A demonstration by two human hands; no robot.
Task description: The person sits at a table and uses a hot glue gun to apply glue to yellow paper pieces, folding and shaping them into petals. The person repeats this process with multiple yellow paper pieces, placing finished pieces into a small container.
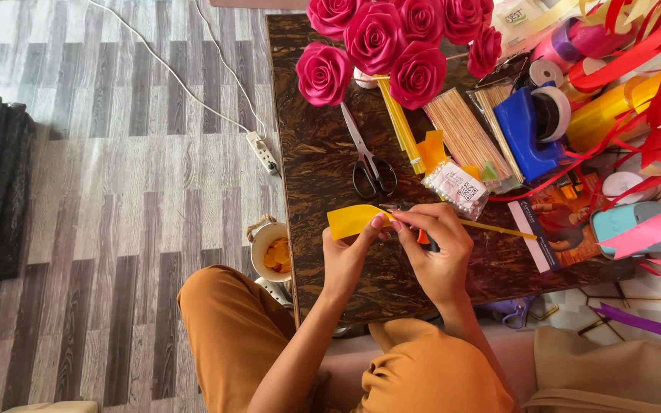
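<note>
Yellow ribbon (352, 220) pointing left, stick (499, 229) pointing right, between both hands.

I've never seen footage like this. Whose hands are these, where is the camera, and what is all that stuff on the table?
There is no machine here: a person wears a camera on the head, so the single picture looks straight down at that person's own two bare hands and lap. The left hand and the right hand meet over a dark marbled table, pinching a strip of yellow ribbon against a thin yellow stick. On the table lie scissors, a cluster of pink ribbon roses, bundles of wooden skewers, a blue tape dispenser and loose red ribbons. A cup of yellow scraps sits beside the table, on the striped floor.
</note>
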